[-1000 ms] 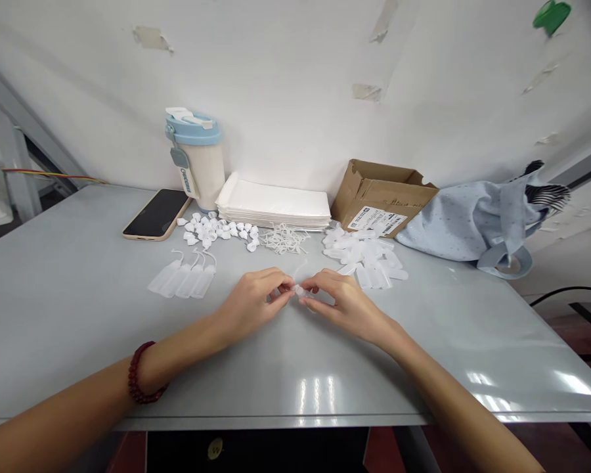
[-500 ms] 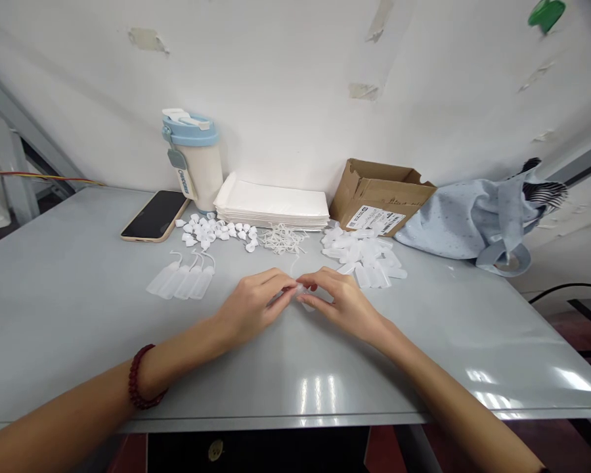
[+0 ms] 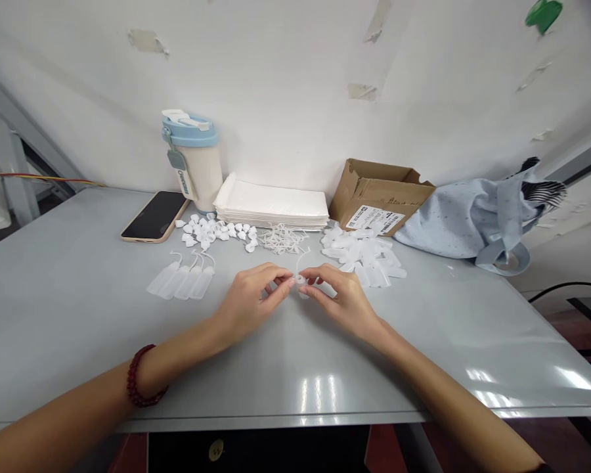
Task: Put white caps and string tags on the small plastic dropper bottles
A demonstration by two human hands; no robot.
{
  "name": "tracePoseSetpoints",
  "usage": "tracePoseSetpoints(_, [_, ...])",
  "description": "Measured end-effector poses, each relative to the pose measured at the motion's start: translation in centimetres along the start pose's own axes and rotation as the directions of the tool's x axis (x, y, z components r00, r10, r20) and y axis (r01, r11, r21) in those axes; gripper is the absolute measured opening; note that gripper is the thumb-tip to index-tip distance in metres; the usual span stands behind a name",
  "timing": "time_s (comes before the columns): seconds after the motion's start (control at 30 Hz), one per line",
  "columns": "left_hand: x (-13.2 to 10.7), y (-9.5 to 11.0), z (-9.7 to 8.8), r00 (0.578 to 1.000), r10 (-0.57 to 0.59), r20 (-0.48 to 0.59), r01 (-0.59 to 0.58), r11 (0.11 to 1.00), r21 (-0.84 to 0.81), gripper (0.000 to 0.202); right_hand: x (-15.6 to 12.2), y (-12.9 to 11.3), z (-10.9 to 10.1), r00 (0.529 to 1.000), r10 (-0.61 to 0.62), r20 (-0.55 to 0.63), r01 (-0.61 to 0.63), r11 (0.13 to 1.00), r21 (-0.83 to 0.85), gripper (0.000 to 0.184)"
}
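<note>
Between my hands, above the middle of the table, is a small translucent plastic bottle [image 3: 301, 280] with its ring-shaped neck toward me. A thin white strap [image 3: 299, 257] curls up from it. My left hand [image 3: 256, 293] pinches the bottle's left side with thumb and fingertips. On the other side, my right hand [image 3: 343, 295] grips it between thumb and fingers. The fingertips hide part of the bottle. Loose straps [image 3: 282, 239] lie in a tangle just beyond, with a heap of similar bottles [image 3: 367, 256] to the right.
White caps [image 3: 205, 230] lie scattered at the back left. Several bottles with straps [image 3: 180, 282] rest left of my hands. Along the wall stand a tumbler [image 3: 197, 161], white envelopes [image 3: 276, 203], a cardboard box [image 3: 381, 197] and a blue cloth bag [image 3: 453, 220]. A phone [image 3: 155, 215] lies left.
The bottle has turned so that its round neck shows between my fingertips. Its strap stands higher and leans right. My fingers have shifted slightly.
</note>
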State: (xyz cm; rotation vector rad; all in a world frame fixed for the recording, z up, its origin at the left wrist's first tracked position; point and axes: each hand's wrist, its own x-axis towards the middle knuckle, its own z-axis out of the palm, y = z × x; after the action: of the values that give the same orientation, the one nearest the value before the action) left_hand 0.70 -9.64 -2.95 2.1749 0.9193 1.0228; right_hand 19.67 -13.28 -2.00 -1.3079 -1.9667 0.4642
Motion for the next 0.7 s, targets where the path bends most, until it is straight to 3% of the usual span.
tracePoseSetpoints(0.27, [0.04,0.06,-0.07,0.998,-0.045,0.038,0.048,0.995,-0.082,0.011,0.03,-0.15,0.36,0.999,0.020,0.041,-0.021,0.999,0.045,0.013])
tracePoseSetpoints(0.7, [0.10,-0.19,0.08,0.997,-0.068,0.034,0.068,0.998,-0.001,0.010,-0.01,0.36,0.91,0.996,0.050,0.077,-0.052,0.998,0.029,0.019])
